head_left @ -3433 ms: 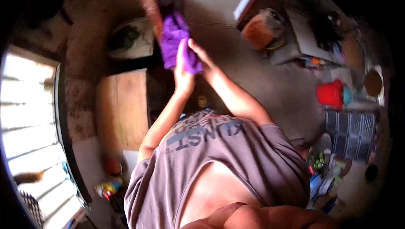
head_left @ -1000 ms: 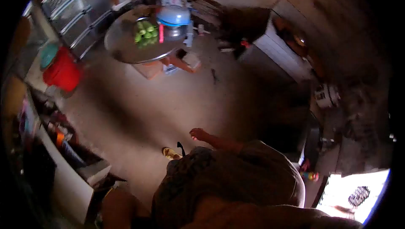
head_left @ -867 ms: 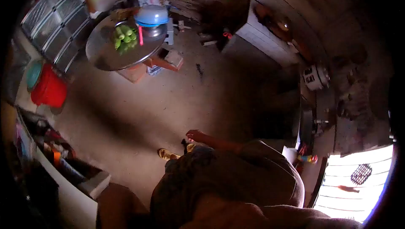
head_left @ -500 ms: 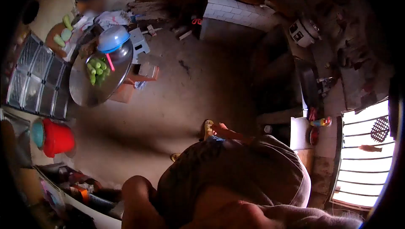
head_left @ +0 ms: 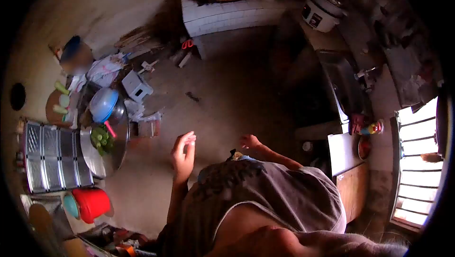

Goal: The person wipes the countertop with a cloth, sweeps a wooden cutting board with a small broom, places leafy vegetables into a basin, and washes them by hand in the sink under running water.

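My left hand (head_left: 183, 153) is raised in front of my body above the floor, fingers loosely bent, thumb apart, nothing in it. My right hand (head_left: 250, 141) hangs lower near my waist, its fingers slightly curled; I see nothing in it. Neither hand touches an object. Off to the left, nearer my left hand, a round metal-topped table (head_left: 122, 149) carries green vegetables (head_left: 101, 139), a pink strip-like item (head_left: 110, 129) and a blue plastic bowl or cover (head_left: 104, 104).
A red bucket (head_left: 93, 205) stands at the lower left beside a metal-panelled rack (head_left: 57, 157). A grey stool (head_left: 137, 86) is beyond the table. To the right run a sink (head_left: 345, 79), a white board (head_left: 345, 153) and a rice cooker (head_left: 322, 14). A person (head_left: 76, 60) is at the far left.
The view has turned right, so the table and rack shift left and down. My left hand has risen into view with its fingers showing; my right hand stays near my waist.
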Available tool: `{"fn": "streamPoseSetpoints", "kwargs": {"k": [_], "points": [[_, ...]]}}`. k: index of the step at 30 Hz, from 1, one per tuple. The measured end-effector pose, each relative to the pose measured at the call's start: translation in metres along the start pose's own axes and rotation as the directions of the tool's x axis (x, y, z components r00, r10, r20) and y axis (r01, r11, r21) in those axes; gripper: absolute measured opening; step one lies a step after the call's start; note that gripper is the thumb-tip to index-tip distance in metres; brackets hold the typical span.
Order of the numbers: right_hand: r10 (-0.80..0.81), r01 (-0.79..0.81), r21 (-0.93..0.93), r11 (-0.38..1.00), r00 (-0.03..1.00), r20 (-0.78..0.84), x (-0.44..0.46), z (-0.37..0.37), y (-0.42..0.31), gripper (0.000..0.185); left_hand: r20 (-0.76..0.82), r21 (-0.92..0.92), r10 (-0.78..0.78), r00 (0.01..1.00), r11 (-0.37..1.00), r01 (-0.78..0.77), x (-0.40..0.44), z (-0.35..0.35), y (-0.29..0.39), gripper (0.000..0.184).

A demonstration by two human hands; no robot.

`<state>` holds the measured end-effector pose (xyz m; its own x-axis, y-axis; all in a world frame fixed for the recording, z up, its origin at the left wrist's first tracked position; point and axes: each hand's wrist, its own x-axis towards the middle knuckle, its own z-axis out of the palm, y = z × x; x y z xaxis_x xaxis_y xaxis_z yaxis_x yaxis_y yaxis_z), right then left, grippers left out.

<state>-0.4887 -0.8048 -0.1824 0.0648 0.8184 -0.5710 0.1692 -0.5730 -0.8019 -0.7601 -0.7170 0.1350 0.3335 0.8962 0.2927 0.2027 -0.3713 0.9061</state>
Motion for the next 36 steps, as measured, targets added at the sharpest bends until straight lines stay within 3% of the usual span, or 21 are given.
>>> {"fn": "streamPoseSetpoints", "kwargs": {"k": [2, 4, 5, 7, 8, 11, 12, 15, 16, 17, 19, 23, 25, 27, 30, 31, 32, 33, 34, 35, 36], "points": [[0.064, -0.061, 0.079, 0.995, 0.997, -0.037, -0.001, -0.017, 0.000, 0.027, 0.139, 0.095, -0.002, 0.990, 0.995, -0.011, 0.028, 0.028, -0.012, 0.025], [0.018, -0.044, -0.170, 0.984, 0.988, -0.151, -0.001, -0.039, 0.004, 0.026, 0.273, 0.095, -0.026, 0.962, 0.995, 0.000, 0.067, 0.062, -0.040, 0.027], [0.024, -0.050, -0.166, 0.985, 0.988, -0.151, 0.003, -0.044, 0.006, 0.026, 0.302, 0.103, -0.025, 0.953, 0.995, -0.006, 0.080, 0.068, -0.046, 0.027], [0.199, -0.188, 0.098, 0.977, 0.974, -0.112, 0.023, -0.050, 0.039, 0.031, 0.351, 0.102, -0.039, 0.936, 0.995, 0.003, 0.109, 0.082, -0.068, 0.027], [0.205, -0.194, 0.100, 0.976, 0.973, -0.109, 0.034, -0.052, 0.055, 0.031, 0.395, 0.099, -0.040, 0.918, 0.995, 0.001, 0.125, 0.089, -0.080, 0.027], [0.199, -0.207, -0.089, 0.974, 0.975, -0.095, 0.080, -0.055, 0.114, 0.027, 0.466, 0.013, -0.049, 0.883, 0.999, 0.048, 0.180, 0.116, -0.119, 0.027], [0.026, -0.069, -0.194, 0.978, 0.976, -0.216, 0.098, -0.058, 0.126, 0.028, 0.482, -0.020, -0.057, 0.874, 0.997, 0.077, 0.197, 0.127, -0.141, 0.027], [0.178, -0.191, -0.045, 0.980, 0.962, -0.205, 0.140, -0.086, 0.085, 0.027, 0.570, -0.059, -0.047, 0.821, 0.993, 0.098, 0.269, 0.151, -0.176, 0.026], [0.217, -0.221, 0.002, 0.975, 0.956, -0.198, 0.155, -0.098, 0.064, 0.027, 0.556, -0.129, 0.051, 0.829, 0.991, 0.026, 0.298, 0.159, -0.184, 0.026], [0.237, -0.233, 0.041, 0.972, 0.952, -0.192, 0.172, -0.112, 0.040, 0.027, 0.545, -0.053, 0.161, 0.823, 0.986, -0.157, 0.332, 0.159, -0.186, 0.026], [0.261, -0.247, 0.100, 0.964, 0.950, -0.173, 0.201, -0.138, -0.004, 0.027, 0.514, -0.112, 0.052, 0.856, 0.994, 0.006, 0.375, 0.166, -0.211, 0.025], [0.263, -0.238, 0.169, 0.957, 0.954, -0.142, 0.260, -0.188, -0.087, 0.027, 0.439, -0.188, -0.042, 0.898, 0.972, 0.138, 0.456, 0.158, -0.246, 0.025], [0.249, -0.229, 0.182, 0.956, 0.963, -0.097, 0.289, -0.211, -0.120, 0.028, 0.361, -0.074, 0.057, 0.931, 0.997, -0.032, 0.490, 0.131, -0.253, 0.026], [0.224, -0.216, 0.169, 0.962, 0.974, -0.026, 0.324, -0.228, -0.151, 0.028, 0.415, 0.035, -0.075, 0.907, 0.997, 0.066, 0.504, 0.109, -0.264, 0.032], [0.119, -0.157, 0.181, 0.971, 0.972, 0.203, 0.395, -0.252, -0.186, 0.029, 0.260, 0.176, -0.126, 0.957, 0.981, 0.082, 0.510, 0.079, -0.280, 0.034], [0.020, -0.229, 0.443, 0.867, 0.903, 0.428, 0.422, -0.261, -0.183, 0.029, 0.197, 0.119, -0.069, 0.978, 0.992, 0.046, 0.507, 0.077, -0.296, 0.029], [-0.109, -0.530, 0.735, 0.424, 0.776, 0.622, 0.450, -0.264, -0.183, 0.029, 0.128, 0.067, -0.008, 0.992, 0.998, 0.000, 0.502, 0.067, -0.305, 0.025], [-0.085, -0.570, 0.690, 0.447, 0.740, 0.667, 0.461, -0.260, -0.210, 0.029, 0.074, 0.083, -0.042, 0.996, 0.996, 0.036, 0.501, 0.060, -0.307, 0.025], [0.139, -0.422, 0.540, 0.728, 0.862, 0.487, 0.467, -0.249, -0.248, 0.025, 0.087, 0.068, -0.195, 0.977, 0.980, 0.189, 0.505, 0.049, -0.309, 0.025], [0.235, -0.288, 0.266, 0.920, 0.949, 0.212, 0.474, -0.235, -0.291, 0.022, 0.108, 0.050, -0.334, 0.936, 0.943, 0.330, 0.509, 0.041, -0.310, 0.025], [0.231, -0.287, 0.239, 0.927, 0.944, 0.237, 0.488, -0.225, -0.321, 0.022, 0.072, 0.051, -0.345, 0.936, 0.938, 0.342, 0.510, 0.034, -0.312, 0.025]]}}
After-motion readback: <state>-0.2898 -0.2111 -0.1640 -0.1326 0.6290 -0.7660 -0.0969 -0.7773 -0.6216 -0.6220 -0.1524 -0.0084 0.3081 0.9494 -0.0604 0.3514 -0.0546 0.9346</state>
